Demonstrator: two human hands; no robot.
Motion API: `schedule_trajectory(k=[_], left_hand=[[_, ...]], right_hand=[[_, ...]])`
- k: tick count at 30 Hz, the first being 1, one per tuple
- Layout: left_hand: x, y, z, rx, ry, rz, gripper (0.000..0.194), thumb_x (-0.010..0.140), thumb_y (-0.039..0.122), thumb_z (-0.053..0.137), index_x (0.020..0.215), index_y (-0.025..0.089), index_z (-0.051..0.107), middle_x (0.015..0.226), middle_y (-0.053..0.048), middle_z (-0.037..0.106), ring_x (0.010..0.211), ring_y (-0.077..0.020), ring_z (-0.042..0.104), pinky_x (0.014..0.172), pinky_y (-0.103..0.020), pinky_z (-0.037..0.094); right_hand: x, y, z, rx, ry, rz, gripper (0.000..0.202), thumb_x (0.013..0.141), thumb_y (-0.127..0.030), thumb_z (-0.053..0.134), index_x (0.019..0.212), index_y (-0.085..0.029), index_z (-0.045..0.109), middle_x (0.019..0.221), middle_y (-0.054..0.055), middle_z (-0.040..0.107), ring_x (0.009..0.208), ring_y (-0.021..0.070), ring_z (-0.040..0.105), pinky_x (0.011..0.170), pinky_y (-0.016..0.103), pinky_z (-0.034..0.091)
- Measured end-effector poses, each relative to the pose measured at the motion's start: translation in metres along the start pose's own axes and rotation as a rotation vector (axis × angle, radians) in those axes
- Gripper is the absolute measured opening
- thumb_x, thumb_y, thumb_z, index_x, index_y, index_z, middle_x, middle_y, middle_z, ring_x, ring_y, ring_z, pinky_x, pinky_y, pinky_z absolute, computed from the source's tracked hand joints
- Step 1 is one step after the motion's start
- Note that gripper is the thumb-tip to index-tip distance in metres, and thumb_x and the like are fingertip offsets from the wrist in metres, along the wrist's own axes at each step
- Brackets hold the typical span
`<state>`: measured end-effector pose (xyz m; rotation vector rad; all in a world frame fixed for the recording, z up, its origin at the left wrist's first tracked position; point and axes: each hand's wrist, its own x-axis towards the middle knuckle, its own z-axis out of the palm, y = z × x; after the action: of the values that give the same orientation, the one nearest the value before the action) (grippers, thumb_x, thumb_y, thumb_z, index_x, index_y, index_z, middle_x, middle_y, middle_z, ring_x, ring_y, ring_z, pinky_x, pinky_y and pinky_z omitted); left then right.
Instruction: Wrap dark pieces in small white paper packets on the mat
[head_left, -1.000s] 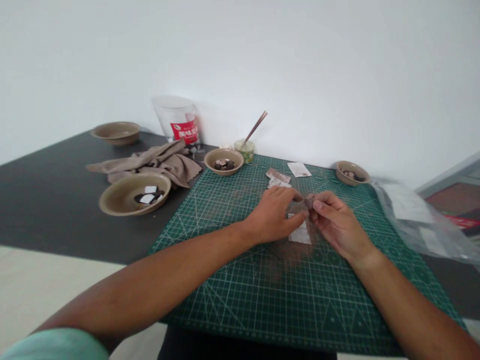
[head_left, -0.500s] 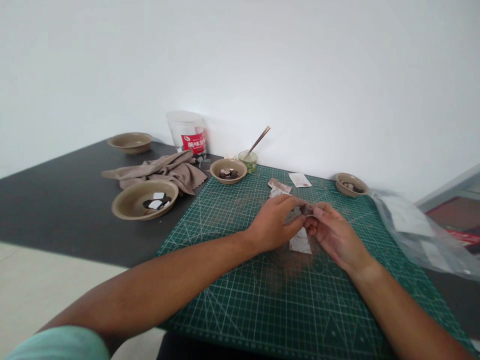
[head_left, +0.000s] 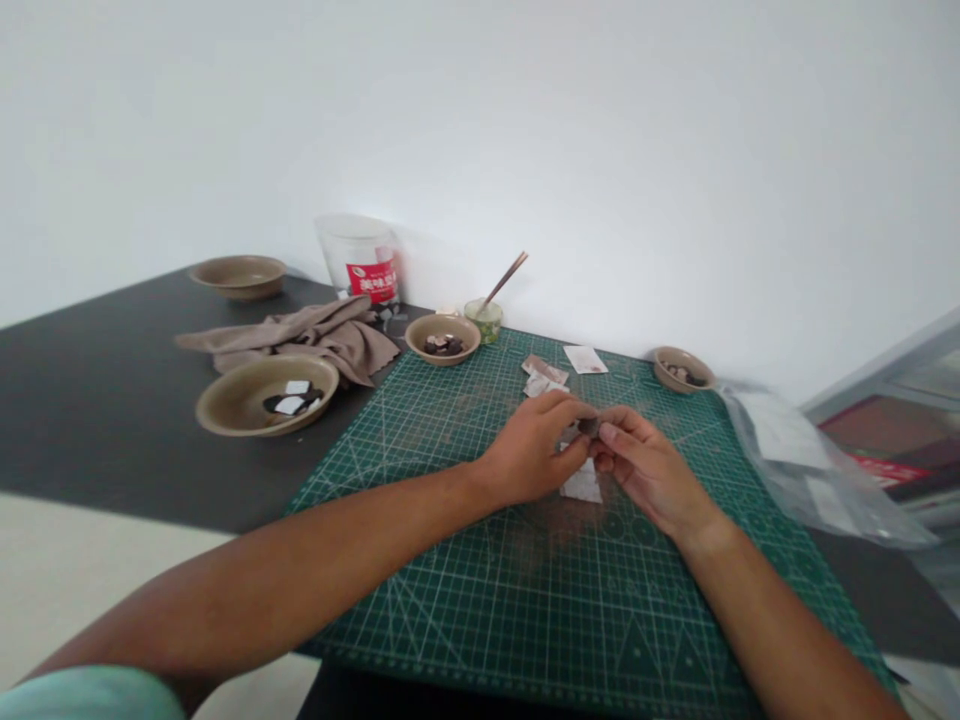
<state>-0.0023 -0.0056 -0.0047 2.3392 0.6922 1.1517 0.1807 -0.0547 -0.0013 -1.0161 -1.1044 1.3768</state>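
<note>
Small dark piece (head_left: 588,427) sits pinched between both hands' fingertips, just above a white paper slip (head_left: 582,485) on the green cutting mat (head_left: 465,560). Left hand (head_left: 525,455) and right hand (head_left: 645,470) meet fingertip to fingertip, equally near.

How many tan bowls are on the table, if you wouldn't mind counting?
4: far-left bowl, large bowl beside the cloth, small bowl at the mat's back-left edge, small bowl at its back-right.

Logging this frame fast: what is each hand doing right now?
Left hand: closed, pinching a small brown piece.
Right hand: closed, pinching the same piece from the other side.
</note>
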Motion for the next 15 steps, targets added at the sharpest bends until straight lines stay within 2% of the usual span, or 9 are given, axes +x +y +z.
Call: schedule_trajectory(k=[9, 15], left_hand=[[0.0, -0.0047, -0.0012, -0.209, -0.031, -0.04, 0.018, 0.091, 0.023, 0.061, 0.109, 0.02, 0.062, 0.109, -0.005, 0.065, 0.106, -0.018, 0.062, 0.096, -0.034, 0.051], [0.0023, -0.0064, 0.0019, -0.524, -0.077, -0.218, 0.021, 0.085, 0.029, 0.072, 0.1, 0.018, 0.062, 0.099, -0.004, 0.066, 0.094, -0.0172, 0.062, 0.087, -0.032, 0.051]], right_hand=[[-0.0016, -0.0012, 0.0018, 0.072, -0.02, 0.06, 0.022, 0.082, -0.038, 0.08, 0.094, -0.024, 0.067, 0.083, -0.002, 0.065, 0.072, 0.0122, 0.059, 0.063, 0.023, 0.047], [-0.0026, -0.0022, 0.001, 0.143, -0.023, 0.112, 0.023, 0.08, -0.036, 0.081, 0.093, -0.024, 0.067, 0.081, -0.001, 0.063, 0.071, 0.0127, 0.058, 0.061, 0.023, 0.048]])
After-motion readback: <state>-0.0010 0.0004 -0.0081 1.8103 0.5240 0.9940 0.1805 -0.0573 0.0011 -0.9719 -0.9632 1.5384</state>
